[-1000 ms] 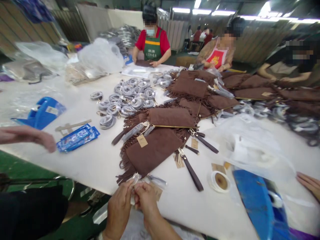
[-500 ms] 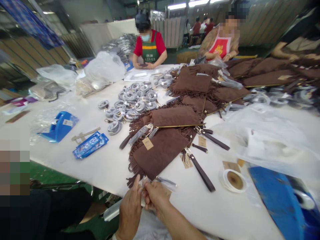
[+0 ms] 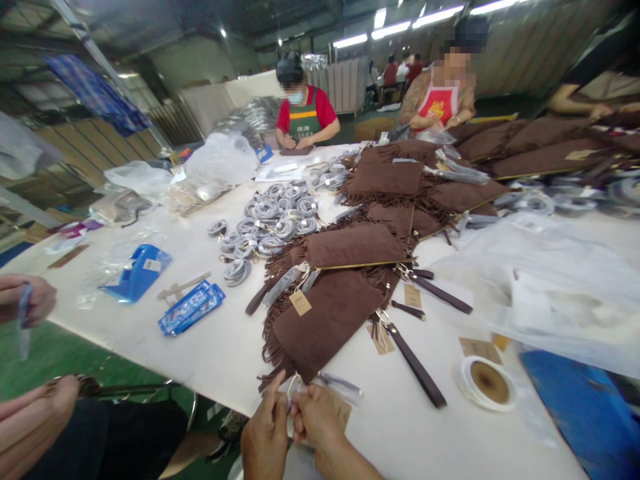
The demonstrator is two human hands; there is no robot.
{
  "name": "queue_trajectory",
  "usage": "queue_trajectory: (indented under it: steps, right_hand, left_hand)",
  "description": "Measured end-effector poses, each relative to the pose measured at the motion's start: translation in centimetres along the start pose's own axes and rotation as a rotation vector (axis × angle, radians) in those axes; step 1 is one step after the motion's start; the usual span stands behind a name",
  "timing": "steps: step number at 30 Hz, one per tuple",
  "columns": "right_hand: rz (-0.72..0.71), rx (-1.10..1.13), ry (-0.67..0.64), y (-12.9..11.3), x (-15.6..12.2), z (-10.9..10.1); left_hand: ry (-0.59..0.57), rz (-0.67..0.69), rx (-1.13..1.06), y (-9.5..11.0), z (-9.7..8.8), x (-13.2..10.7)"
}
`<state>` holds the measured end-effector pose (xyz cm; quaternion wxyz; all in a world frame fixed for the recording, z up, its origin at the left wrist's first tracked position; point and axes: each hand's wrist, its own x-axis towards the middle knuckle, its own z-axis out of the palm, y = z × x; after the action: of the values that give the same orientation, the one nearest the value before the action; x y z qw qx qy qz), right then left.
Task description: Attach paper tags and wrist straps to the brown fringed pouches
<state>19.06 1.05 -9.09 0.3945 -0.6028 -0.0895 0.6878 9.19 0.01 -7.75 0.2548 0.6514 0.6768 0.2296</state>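
Near edge of the bench (image 3: 400, 427): left hand (image 3: 265, 427) and right hand (image 3: 323, 415) together, fingertips almost meeting. Right grip closed in a pinch, apparently on a pale cord (image 3: 295, 383); left fingers curled close against it, but cannot tell whether they hold anything. Brown card tag (image 3: 343, 411) shows partly behind the right hand; a clear-wrapped piece (image 3: 343, 388) lies just beyond.

Brown fringed bag (image 3: 327, 321) just past the fingertips, flat on the bench, near corner at the hands, another bag (image 3: 353, 244) overlapping its far side. Dark wrist strap (image 3: 414, 363) to its right.

Step in hand, by my judgement: close fingertip work on the cord at the bag's near corner. Next move would call for a steady two-handed pinch, cord kept clear of the fringe.

Farther out: tape roll (image 3: 486, 383) right, blue packets (image 3: 193, 308) left, a co-worker's hand (image 3: 33, 299) at the left edge. Beyond, coiled grey straps (image 3: 273, 219), heaped bags (image 3: 385, 177). Far side: aproned co-worker (image 3: 306, 120), hands low.
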Motion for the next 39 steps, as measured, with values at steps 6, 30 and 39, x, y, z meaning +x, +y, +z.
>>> queue_trajectory:
  steps: [6,30,39]
  right_hand:
    - [-0.084,0.018,0.009,0.6,0.0,0.1]
    - [-0.156,0.138,-0.156,1.6,0.1,-1.2]
    - [-0.117,0.29,-0.3,2.5,0.9,-2.2]
  left_hand:
    - [-0.082,-0.276,-0.41,0.3,-0.3,1.7]
    - [-0.83,-0.729,-0.942,0.9,-3.4,3.9]
    - [-0.795,-0.6,-1.202,2.7,-3.1,2.4]
